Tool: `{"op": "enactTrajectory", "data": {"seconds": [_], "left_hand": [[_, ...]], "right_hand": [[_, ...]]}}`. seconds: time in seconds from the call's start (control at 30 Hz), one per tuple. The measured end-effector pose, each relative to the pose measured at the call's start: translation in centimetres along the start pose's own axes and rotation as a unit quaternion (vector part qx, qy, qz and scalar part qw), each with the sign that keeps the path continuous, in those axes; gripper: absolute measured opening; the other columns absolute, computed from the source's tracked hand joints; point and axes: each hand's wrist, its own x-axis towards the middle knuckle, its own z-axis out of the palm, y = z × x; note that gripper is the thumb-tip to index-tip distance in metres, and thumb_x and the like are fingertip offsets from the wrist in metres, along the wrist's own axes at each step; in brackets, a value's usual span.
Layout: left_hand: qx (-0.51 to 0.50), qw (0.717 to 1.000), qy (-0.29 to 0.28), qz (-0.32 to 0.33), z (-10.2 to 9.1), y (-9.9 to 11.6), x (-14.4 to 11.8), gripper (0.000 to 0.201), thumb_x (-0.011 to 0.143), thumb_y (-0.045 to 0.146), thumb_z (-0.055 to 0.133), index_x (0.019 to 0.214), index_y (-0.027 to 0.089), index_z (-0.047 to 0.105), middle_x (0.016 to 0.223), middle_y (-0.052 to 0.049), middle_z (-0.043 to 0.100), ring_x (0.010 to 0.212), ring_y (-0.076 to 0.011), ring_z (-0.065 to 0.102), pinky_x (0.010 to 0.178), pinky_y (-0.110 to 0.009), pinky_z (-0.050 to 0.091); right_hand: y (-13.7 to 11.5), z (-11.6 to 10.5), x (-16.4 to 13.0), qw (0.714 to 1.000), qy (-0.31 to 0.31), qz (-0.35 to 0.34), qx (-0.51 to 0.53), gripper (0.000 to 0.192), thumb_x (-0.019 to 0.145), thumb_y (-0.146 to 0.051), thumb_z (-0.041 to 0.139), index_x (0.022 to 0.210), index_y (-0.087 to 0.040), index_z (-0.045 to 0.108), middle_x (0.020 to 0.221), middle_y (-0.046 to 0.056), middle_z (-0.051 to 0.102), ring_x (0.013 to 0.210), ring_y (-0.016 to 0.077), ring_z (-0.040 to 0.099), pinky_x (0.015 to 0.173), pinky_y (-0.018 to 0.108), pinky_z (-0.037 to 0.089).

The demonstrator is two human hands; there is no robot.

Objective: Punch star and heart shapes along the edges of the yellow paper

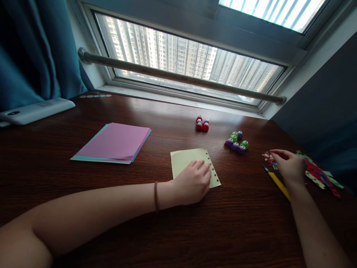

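Paper stack (113,143) sits at my 10 o'clock, untouched. Left hand (193,182) lies flat, fingers loosely curled, pinning yellow sheet (186,160); its punched edge runs 11-to-5. Right hand (290,166) at 3 o'clock, fingers pinched over confetti scraps (270,158), yellow knife (277,181) just beside it.

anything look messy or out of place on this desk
Only the far right: a loose heap of coloured paper strips and tiny punched bits lies scattered under the right hand, beside a yellow craft knife. The pale yellow sheet under the left hand lies flat.
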Motion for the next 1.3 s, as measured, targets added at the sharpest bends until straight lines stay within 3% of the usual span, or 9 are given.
{"op": "enactTrajectory", "data": {"seconds": [0.1, 0.27, 0.53, 0.77, 1.3], "left_hand": [[-0.010, 1.000, 0.005, -0.009, -0.3, 0.1, 0.0, 0.036, 0.087, 0.029, 0.033, 0.113, 0.009, 0.049, 0.122, -0.016, 0.049, 0.111, -0.0304, 0.043, 0.090, -0.045, 0.037], [-0.019, 1.000, 0.009, -0.021, -0.4, 0.1, 0.1, 0.034, 0.085, 0.028, 0.036, 0.112, 0.012, 0.049, 0.118, -0.015, 0.051, 0.106, -0.0289, 0.044, 0.087, -0.043, 0.038], [-0.031, 0.999, 0.021, 0.011, -0.1, 0.1, 0.2, 0.027, 0.085, 0.024, 0.037, 0.103, 0.010, 0.051, 0.106, -0.015, 0.054, 0.107, -0.0262, 0.045, 0.093, -0.039, 0.037], [-0.041, 0.999, 0.033, 0.008, -0.4, 0.2, 0.2, 0.022, 0.088, 0.023, 0.033, 0.082, 0.014, 0.052, 0.084, -0.008, 0.053, 0.082, -0.0181, 0.049, 0.084, -0.033, 0.042], [-0.016, 1.000, 0.001, -0.024, -0.2, 0.0, 0.4, 0.020, 0.089, 0.022, 0.032, 0.087, 0.014, 0.050, 0.086, -0.009, 0.051, 0.080, -0.0192, 0.047, 0.074, -0.032, 0.043]], "right_hand": [[-0.2, -0.2, 0.0, 0.998, 0.013, 0.035, -0.042, 0.024, 0.070, -0.036, 0.058, 0.083, -0.021, 0.071, 0.072, 0.007, 0.066, 0.067, 0.0261, 0.060, 0.063, 0.037, 0.043], [-0.1, -0.3, 0.1, 0.995, 0.025, 0.022, -0.099, 0.032, 0.074, -0.037, 0.051, 0.093, -0.020, 0.071, 0.066, 0.008, 0.064, 0.057, 0.0249, 0.055, 0.055, 0.036, 0.038], [-0.8, 0.2, -0.4, 0.999, 0.029, -0.004, -0.029, 0.027, 0.073, -0.034, 0.055, 0.090, -0.021, 0.070, 0.075, 0.007, 0.066, 0.066, 0.0237, 0.060, 0.062, 0.034, 0.042], [-2.4, 0.3, -1.2, 0.999, 0.019, -0.037, -0.011, 0.024, 0.075, -0.035, 0.055, 0.089, -0.021, 0.070, 0.076, 0.006, 0.067, 0.067, 0.0223, 0.061, 0.062, 0.033, 0.044], [-3.8, 0.5, -1.9, 0.998, -0.013, -0.060, 0.025, 0.020, 0.076, -0.032, 0.057, 0.088, -0.020, 0.069, 0.078, 0.005, 0.067, 0.065, 0.0195, 0.060, 0.062, 0.030, 0.045]]}}
